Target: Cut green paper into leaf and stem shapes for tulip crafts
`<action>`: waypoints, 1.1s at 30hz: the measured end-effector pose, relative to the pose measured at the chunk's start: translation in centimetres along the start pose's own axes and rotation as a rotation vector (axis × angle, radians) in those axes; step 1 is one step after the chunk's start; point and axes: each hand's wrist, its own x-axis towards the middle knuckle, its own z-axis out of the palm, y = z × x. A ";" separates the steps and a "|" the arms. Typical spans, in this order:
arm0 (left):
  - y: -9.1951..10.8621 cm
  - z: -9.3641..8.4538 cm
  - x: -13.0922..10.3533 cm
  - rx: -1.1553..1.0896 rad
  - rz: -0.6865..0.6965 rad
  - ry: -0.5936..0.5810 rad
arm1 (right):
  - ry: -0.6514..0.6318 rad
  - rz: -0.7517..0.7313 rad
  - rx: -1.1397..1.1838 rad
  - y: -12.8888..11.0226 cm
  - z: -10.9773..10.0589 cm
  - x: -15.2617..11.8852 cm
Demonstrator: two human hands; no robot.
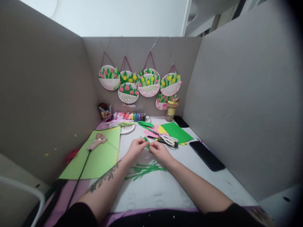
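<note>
My left hand (137, 147) and my right hand (161, 153) meet over the middle of the table. Between their fingertips they pinch a small piece of green paper (147, 143), partly hidden by the fingers. Closer to me, below the hands, lies a loose pile of thin green paper strips (145, 170). Just beyond my right hand are scissors with white handles (168, 139) and a black and yellow utility knife (174, 144). Cut green paper leaves (145, 124) lie farther back.
On the left, a pink glue gun (97, 142) rests on light green sheets (104, 160), its cord trailing towards me. A green sheet (177, 132) and a phone (206, 155) lie right. Paint pots (139, 117) stand behind; decorated paper plates (149, 90) hang on the back panel.
</note>
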 end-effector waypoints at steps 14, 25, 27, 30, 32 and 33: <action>0.9 -2.2 1.1 -0.128 -0.032 0.185 | 0.022 0.001 -0.064 0.6 0.1 -0.3; 0.4 0.5 -0.4 0.096 0.024 -0.013 | 0.058 -0.035 -0.076 0.1 0.0 -0.2; 0.3 0.5 -0.4 0.094 0.014 -0.012 | 0.046 -0.027 -0.050 0.0 0.0 -0.2; 0.0 0.6 -0.2 0.050 -0.022 -0.007 | 0.038 -0.025 0.012 -0.4 -0.1 -0.2; -0.1 0.5 0.0 -0.008 -0.046 0.009 | 0.042 -0.028 0.054 -0.7 -0.3 -0.2; -0.1 0.4 0.1 -0.044 -0.053 0.022 | 0.044 -0.025 0.073 -0.9 -0.4 -0.2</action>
